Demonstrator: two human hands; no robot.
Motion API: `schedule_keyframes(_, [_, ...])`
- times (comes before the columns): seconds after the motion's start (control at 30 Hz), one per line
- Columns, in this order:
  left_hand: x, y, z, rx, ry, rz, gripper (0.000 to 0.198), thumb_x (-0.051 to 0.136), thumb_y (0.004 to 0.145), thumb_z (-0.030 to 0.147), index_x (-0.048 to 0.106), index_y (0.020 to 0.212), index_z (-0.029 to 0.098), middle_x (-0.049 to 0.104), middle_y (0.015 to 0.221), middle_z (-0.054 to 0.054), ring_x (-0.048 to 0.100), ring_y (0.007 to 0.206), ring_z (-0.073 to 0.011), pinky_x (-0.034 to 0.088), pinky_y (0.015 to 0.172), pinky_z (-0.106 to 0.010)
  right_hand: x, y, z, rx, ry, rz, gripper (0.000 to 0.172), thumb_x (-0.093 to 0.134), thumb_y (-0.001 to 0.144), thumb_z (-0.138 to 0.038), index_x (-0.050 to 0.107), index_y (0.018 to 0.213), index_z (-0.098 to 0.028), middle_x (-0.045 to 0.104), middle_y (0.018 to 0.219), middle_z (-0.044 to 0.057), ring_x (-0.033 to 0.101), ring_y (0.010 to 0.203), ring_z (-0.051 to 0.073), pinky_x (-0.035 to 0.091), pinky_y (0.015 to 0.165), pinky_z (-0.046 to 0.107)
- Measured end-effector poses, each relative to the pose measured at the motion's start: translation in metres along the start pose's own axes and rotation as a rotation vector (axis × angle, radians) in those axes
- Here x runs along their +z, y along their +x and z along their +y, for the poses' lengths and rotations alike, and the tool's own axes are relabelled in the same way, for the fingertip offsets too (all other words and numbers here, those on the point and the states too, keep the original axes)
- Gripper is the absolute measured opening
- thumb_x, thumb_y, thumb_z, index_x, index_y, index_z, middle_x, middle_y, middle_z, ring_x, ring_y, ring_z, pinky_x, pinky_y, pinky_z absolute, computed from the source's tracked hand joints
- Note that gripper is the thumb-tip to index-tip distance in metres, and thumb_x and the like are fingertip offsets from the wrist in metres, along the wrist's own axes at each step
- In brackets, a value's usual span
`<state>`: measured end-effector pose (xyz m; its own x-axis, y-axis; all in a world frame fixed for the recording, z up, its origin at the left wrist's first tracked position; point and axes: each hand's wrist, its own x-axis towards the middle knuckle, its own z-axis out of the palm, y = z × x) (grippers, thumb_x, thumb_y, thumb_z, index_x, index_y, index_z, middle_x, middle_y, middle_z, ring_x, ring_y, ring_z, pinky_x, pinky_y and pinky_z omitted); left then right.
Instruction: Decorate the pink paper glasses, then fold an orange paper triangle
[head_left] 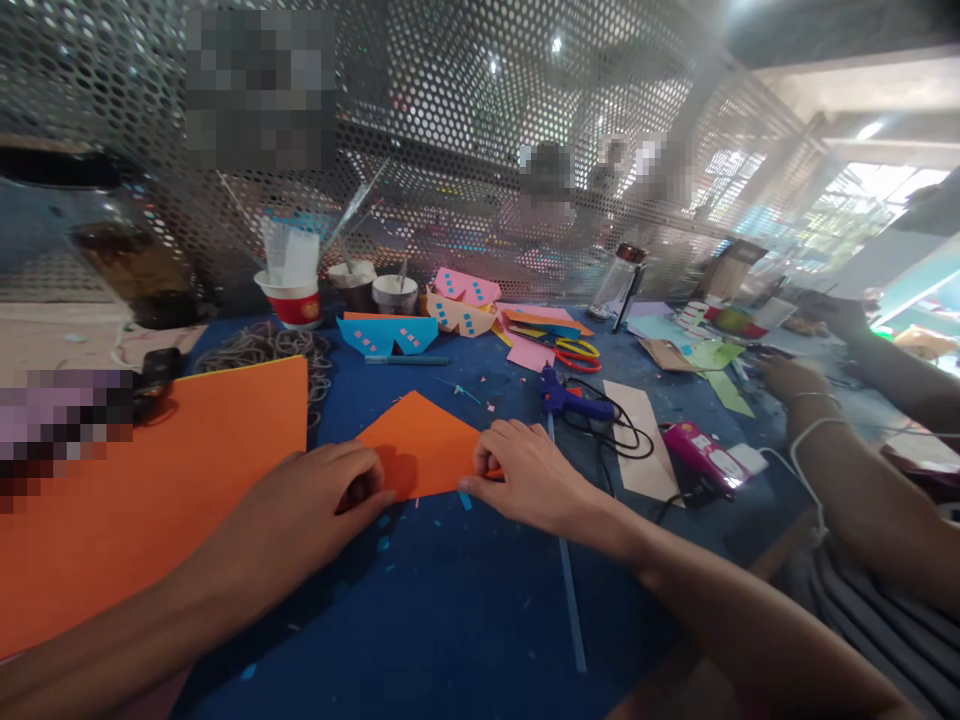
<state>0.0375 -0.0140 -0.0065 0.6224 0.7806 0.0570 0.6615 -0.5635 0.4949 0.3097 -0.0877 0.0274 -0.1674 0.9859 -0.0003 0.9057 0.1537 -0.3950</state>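
Note:
An orange sheet of paper [424, 440] lies on the blue table in front of me, its peak pointing away. My left hand [330, 485] has its fingers curled, thumb and fingers closed at the sheet's left corner. At the right corner, my right hand [525, 470] pinches the paper between thumb and bent fingers. Beyond the sheet stand a blue paper mask shape [390, 335] with small pink squares, a peach one [459, 315] and a pink one [465, 287]. A blue glue gun [574, 400] rests just past my right hand.
Large orange sheets [187, 470] cover the left side. Grey cord [259, 345], a red-and-white cup [292, 302] and a perforated metal screen [450, 130] line the back. Scissors [577, 353], a glue stick [568, 590] and a magenta device [701, 455] lie rightward. A co-worker's arms [847, 430] reach in at right.

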Motion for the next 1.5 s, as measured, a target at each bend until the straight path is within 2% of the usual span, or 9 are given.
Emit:
schedule_keyframes(0.33, [0.0, -0.001, 0.001, 0.003, 0.002, 0.005, 0.041, 0.06, 0.099, 0.06, 0.061, 0.076, 0.026, 0.069, 0.079, -0.002, 0.063, 0.075, -0.0247, 0.038, 0.067, -0.036, -0.005, 0.001, 0.004, -0.02, 0.01, -0.043, 0.015, 0.075, 0.1, -0.026, 0.065, 0.091, -0.019, 0.07, 0.099, 0.002, 0.061, 0.096, 0.019, 0.037, 0.088, 0.036])
schedule_keyframes(0.63, [-0.001, -0.001, 0.001, 0.03, 0.011, 0.032, 0.035, 0.064, 0.097, 0.054, 0.063, 0.075, 0.026, 0.071, 0.075, -0.002, 0.062, 0.068, -0.0225, 0.039, 0.062, -0.035, -0.019, 0.002, 0.019, -0.028, 0.04, -0.082, 0.016, 0.077, 0.1, -0.028, 0.068, 0.09, -0.02, 0.071, 0.098, 0.001, 0.063, 0.091, 0.017, 0.037, 0.085, 0.035])
schedule_keyframes(0.77, [0.001, 0.0, -0.003, 0.032, 0.008, 0.036, 0.039, 0.065, 0.097, 0.058, 0.062, 0.074, 0.026, 0.07, 0.074, -0.002, 0.062, 0.068, -0.0226, 0.039, 0.062, -0.035, -0.015, 0.002, 0.016, -0.049, 0.079, -0.069, 0.022, 0.079, 0.1, -0.035, 0.068, 0.088, -0.02, 0.071, 0.097, 0.001, 0.063, 0.091, 0.017, 0.038, 0.086, 0.035])
schedule_keyframes(0.97, [0.002, 0.0, -0.003, 0.03, 0.007, 0.037, 0.042, 0.061, 0.098, 0.06, 0.062, 0.073, 0.026, 0.07, 0.074, -0.003, 0.063, 0.071, -0.0238, 0.037, 0.062, -0.035, -0.005, 0.003, 0.011, -0.071, 0.067, -0.03, 0.019, 0.079, 0.098, -0.027, 0.066, 0.086, -0.019, 0.07, 0.093, 0.0, 0.061, 0.089, 0.017, 0.038, 0.085, 0.034])
schedule_keyframes(1.13, [0.001, -0.001, -0.002, 0.019, -0.001, 0.027, 0.045, 0.062, 0.098, 0.065, 0.062, 0.075, 0.026, 0.07, 0.075, -0.001, 0.063, 0.07, -0.0236, 0.038, 0.063, -0.035, -0.004, 0.003, 0.011, -0.057, 0.057, -0.02, 0.017, 0.08, 0.098, -0.027, 0.068, 0.087, -0.019, 0.07, 0.094, 0.001, 0.06, 0.09, 0.017, 0.038, 0.086, 0.035])
schedule_keyframes(1.5, [-0.003, 0.0, 0.003, -0.021, 0.01, -0.013, 0.043, 0.059, 0.097, 0.062, 0.062, 0.074, 0.026, 0.069, 0.077, -0.002, 0.062, 0.071, -0.0241, 0.037, 0.065, -0.035, -0.001, 0.005, 0.01, -0.015, 0.059, -0.034, 0.017, 0.077, 0.099, -0.026, 0.07, 0.085, -0.02, 0.069, 0.094, 0.001, 0.059, 0.091, 0.018, 0.035, 0.085, 0.036])
